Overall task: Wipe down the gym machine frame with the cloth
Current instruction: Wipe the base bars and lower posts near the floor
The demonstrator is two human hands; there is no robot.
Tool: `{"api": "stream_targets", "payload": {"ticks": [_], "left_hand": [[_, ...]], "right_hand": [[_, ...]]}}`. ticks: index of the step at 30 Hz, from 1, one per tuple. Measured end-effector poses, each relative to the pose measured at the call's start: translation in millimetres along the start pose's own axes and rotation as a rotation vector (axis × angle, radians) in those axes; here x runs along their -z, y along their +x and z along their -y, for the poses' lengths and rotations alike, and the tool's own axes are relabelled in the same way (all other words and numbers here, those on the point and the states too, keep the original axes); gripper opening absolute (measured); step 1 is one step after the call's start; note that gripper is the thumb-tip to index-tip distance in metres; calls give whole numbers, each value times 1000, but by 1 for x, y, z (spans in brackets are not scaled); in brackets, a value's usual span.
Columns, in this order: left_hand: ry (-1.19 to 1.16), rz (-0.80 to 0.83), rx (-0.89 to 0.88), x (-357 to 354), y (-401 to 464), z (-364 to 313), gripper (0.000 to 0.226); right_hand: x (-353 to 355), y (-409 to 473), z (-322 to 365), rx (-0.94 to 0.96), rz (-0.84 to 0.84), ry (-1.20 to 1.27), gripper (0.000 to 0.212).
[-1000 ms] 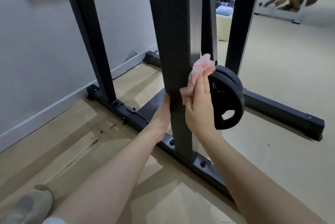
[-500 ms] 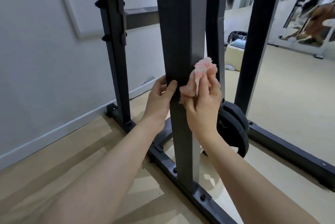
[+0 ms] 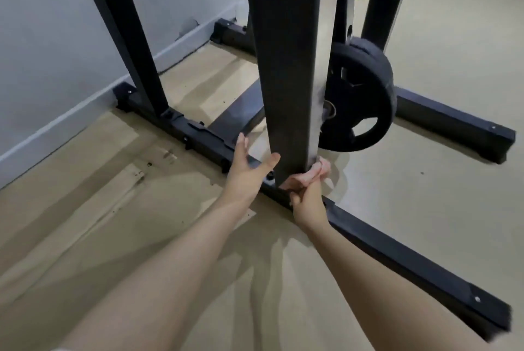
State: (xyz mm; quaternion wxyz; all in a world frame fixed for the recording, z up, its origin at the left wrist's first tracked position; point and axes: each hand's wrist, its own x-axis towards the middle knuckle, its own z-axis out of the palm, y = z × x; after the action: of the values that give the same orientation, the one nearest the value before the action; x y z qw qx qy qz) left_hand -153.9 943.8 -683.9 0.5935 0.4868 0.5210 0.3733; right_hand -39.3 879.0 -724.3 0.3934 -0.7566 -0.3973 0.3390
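A black weight plate (image 3: 360, 98) hangs upright just right of centre, its cut-out grip holes showing, with a second plate (image 3: 365, 45) close behind it toward 12 o'clock. The floor (image 3: 411, 208) is pale beige from 1 to 5 o'clock. Flattened brown cardboard (image 3: 93, 194), scuffed with dark marks, lies on it from 6 to 10 o'clock. A grey wall (image 3: 42, 24) fills 9 to 11 o'clock, edged by a white baseboard (image 3: 85, 112) with a chipped patch higher up.
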Motion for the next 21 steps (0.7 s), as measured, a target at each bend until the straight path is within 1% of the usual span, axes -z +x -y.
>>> {"api": "stream_targets", "payload": {"ticks": [2,3,4,5,6,7,9,11,12,14,15,16,17,19,20,21], "left_hand": [[61,34,101,2,-2,40,84],[88,65,130,1,-2,56,79],[123,98,146,-1,-2,69,74],[157,121,156,-4,-2,80,68],[183,133,169,-8,-2,89,63],[196,146,178,-12,-2,95,59],[198,175,191,-20,-4,103,54],[225,204,202,-26,-6,106,55],[247,218,205,-29,-7,108,56],[323,256,189,-34,-9,111,59],[368,275,172,-37,-9,114,61],[404,287,158,-41,-8,119,63],[434,288,149,-44,-8,125,64],[483,265,143,-53,-10,137,67],[504,247,137,-58,-10,142,68],[519,232,131,-64,-11,146,69]], "right_hand": [[-1,3,-20,-183,188,-127,76],[0,3,-31,-249,253,-137,75],[-1,1,-41,-281,279,-92,73],[-2,-4,-45,-305,266,-15,68],[-3,-7,-46,-342,218,92,59],[-2,-7,-46,-390,136,221,47],[0,-8,-41,-487,-65,427,29],[4,-11,-39,-589,-238,516,26],[8,-11,-38,-601,-326,499,28],[22,-11,-37,-546,-514,400,33],[31,-9,-41,-446,-584,286,32],[40,-6,-47,-321,-610,125,30],[48,-2,-55,-218,-591,-41,31],[56,7,-74,-99,-486,-288,26],[56,13,-83,-71,-387,-386,20],[54,17,-92,-74,-247,-478,18]]}}
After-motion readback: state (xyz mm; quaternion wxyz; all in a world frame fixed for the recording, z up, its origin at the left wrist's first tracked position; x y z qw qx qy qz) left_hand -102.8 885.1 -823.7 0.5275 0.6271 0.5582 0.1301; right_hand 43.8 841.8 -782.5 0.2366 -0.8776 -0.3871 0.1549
